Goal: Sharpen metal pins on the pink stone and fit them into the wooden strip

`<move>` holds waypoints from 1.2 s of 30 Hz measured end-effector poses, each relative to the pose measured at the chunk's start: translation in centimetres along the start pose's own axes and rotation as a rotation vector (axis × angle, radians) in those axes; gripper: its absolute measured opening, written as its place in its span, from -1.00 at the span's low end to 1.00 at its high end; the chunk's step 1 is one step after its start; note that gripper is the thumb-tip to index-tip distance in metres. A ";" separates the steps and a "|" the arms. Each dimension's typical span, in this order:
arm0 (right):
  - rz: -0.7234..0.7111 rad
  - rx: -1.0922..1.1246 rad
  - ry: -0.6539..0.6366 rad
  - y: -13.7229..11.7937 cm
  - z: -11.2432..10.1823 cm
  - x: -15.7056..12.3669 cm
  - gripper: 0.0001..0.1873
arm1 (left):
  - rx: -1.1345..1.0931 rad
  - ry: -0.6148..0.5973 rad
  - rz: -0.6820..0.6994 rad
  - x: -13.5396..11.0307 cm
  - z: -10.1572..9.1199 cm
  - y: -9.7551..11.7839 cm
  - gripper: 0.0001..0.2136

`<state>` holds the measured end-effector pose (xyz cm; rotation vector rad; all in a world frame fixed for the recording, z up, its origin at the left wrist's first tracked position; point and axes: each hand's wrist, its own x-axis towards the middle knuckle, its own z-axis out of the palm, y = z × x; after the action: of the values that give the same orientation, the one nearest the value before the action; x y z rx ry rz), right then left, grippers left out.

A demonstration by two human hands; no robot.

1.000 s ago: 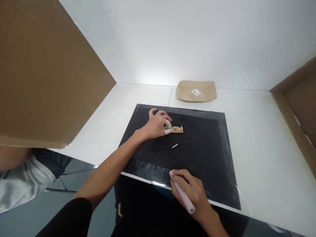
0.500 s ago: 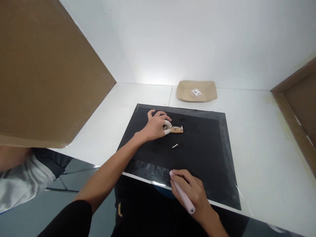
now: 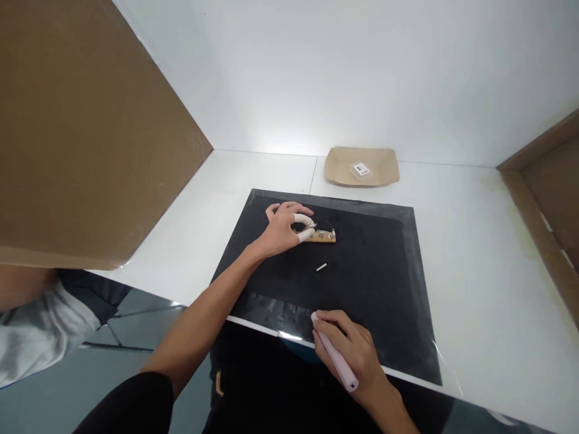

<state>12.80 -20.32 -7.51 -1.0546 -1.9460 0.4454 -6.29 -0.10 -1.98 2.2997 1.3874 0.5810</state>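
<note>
My left hand (image 3: 284, 228), with pale covers on thumb and forefinger, is closed in a pinch. A small shiny piece (image 3: 313, 225) shows at its fingertips, too small to name. Directly below lies a narrow wooden block (image 3: 323, 238) fitted with metal parts; its left end is hidden by my fingers. At the mat's front edge, my right hand (image 3: 355, 355) is wrapped round a pink pen-shaped tool (image 3: 337, 355) with a small hole in its near end. Between the hands, a short silvery rod (image 3: 321, 267) with a dark tip rests on the black mat (image 3: 375, 289).
Behind the mat sits a shallow brown cardboard tray (image 3: 335, 175) holding a small clear box (image 3: 360, 170) with a white label. A large brown panel (image 3: 90, 132) stands at the left, and a brown frame (image 3: 538, 223) at the right. Another person's sleeve (image 3: 40, 331) shows lower left.
My left fingertips have lifted slightly from the wooden block and moved a little left, with the small shiny piece now showing between them. My right hand stays put with the pink tool.
</note>
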 end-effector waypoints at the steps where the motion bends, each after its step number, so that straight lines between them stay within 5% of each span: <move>1: -0.001 -0.001 0.001 0.0 0.0 0.0 -0.76 | -0.008 0.012 -0.002 -0.1 -0.4 0.1 -0.97; 5: -0.004 0.000 0.009 -0.1 0.0 0.2 -0.76 | 0.015 0.100 -0.007 -1.9 -2.5 0.0 -0.97; 9: 0.000 0.015 0.016 -0.2 -0.2 0.2 -0.76 | 0.117 0.218 -0.049 -6.3 -3.6 -1.3 -0.95; 15: 0.049 0.068 0.035 -0.2 -0.3 0.1 -0.76 | 0.119 0.239 -0.212 -11.8 -0.2 -2.3 -0.92; 20: 0.052 0.061 -0.007 -0.1 -0.2 0.1 -0.73 | 0.150 0.275 -0.271 -12.2 1.4 -2.0 -0.95; 28: 0.083 0.062 -0.049 0.1 -0.1 -0.5 -0.67 | 0.109 0.122 -0.188 -12.8 0.4 -3.6 -0.70; 36: 0.111 0.047 -0.033 0.0 -0.1 -0.5 -0.68 | 0.067 0.087 -0.192 -11.8 0.3 -4.2 -0.74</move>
<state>13.03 -20.75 -7.73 -1.1348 -1.9029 0.5706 -14.18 -8.85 -6.13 2.1813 1.6696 0.5881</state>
